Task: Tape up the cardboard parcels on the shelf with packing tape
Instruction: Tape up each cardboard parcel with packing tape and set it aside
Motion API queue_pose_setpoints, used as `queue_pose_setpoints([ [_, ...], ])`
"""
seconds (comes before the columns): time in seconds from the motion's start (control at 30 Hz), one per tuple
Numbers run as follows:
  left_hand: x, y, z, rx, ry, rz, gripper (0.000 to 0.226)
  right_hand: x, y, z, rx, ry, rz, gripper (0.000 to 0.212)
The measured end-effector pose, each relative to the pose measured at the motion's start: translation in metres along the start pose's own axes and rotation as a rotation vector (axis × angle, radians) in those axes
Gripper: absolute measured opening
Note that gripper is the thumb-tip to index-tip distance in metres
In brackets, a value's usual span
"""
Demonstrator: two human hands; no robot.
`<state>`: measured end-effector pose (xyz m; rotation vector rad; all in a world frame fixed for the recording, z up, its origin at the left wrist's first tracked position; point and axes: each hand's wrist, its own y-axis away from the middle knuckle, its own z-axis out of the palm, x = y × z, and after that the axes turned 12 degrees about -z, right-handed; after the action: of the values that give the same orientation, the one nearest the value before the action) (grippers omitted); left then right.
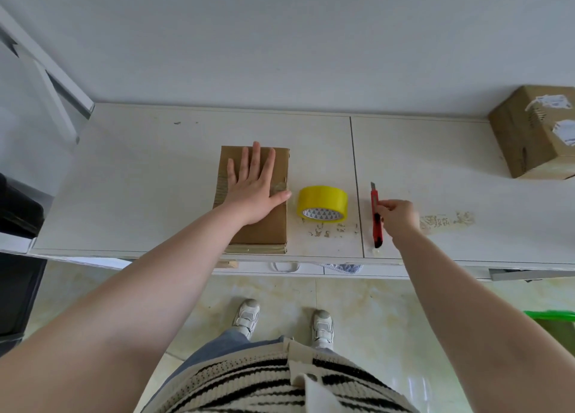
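Flat brown cardboard parcel point(253, 201) lies on the white shelf top point(155, 179), long axis running from the front edge toward the wall. Left hand point(253, 188) presses it, fingers straight and spread. Yellow tape roll point(323, 203) lies just right of it, apart. Right hand point(399, 218) pinches a red utility knife point(376, 216), blade tip toward the wall. Second cardboard box point(535, 132) far right, closed, torn labels on it.

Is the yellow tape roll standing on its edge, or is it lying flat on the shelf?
Lying flat. The yellow tape roll rests on one round face on the shelf, its core hole facing upward.
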<state>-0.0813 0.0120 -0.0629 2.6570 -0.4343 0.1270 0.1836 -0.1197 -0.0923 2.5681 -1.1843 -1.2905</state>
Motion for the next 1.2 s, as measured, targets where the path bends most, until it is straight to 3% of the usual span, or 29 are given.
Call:
queue_pose_setpoints([
  [0.1,0.000,0.000,-0.001,-0.004,-0.002,0.002,0.091,-0.014,-0.006,0.004,0.070,0.164,-0.050,0.032],
  [0.17,0.000,0.000,-0.002,-0.004,-0.003,0.003,0.092,-0.042,-0.009,0.010,0.074,0.113,-0.231,0.031],
  [0.23,0.000,0.000,-0.002,-0.006,-0.001,0.003,0.091,-0.081,-0.006,0.021,-0.109,0.041,-0.482,0.026],
  [0.3,-0.001,0.000,-0.002,-0.011,0.011,0.006,0.091,-0.112,-0.002,0.037,-0.382,0.155,-0.648,0.026],
  [0.4,-0.001,0.001,-0.002,-0.004,0.024,0.012,0.092,-0.127,-0.005,0.055,-0.626,0.368,-0.621,0.029],
  [0.5,-0.002,0.000,-0.002,0.003,0.019,0.016,0.092,-0.127,-0.007,0.054,-0.707,0.387,-0.543,0.018],
  [0.63,-0.002,-0.001,-0.003,-0.009,0.005,0.021,0.091,-0.119,-0.005,0.044,-0.686,0.280,-0.547,0.003],
  [0.9,-0.001,0.000,-0.006,-0.010,-0.004,0.015,0.083,-0.087,0.037,0.015,-0.422,-0.065,-0.366,0.007],
  [0.97,0.000,0.003,-0.001,0.079,-0.040,0.013,0.083,-0.081,0.046,0.008,-0.339,-0.174,-0.289,0.007],
  [1.07,0.007,0.015,0.006,0.405,-0.082,0.090,0.078,-0.079,0.054,0.008,-0.269,-0.346,-0.228,0.005],
  [1.13,0.020,0.026,0.008,0.518,0.157,0.218,0.061,-0.080,0.058,0.012,-0.230,-0.416,-0.201,0.009],
  [1.2,0.038,0.041,0.002,0.380,0.591,0.217,0.043,-0.082,0.063,0.016,-0.195,-0.439,-0.205,0.012],
])
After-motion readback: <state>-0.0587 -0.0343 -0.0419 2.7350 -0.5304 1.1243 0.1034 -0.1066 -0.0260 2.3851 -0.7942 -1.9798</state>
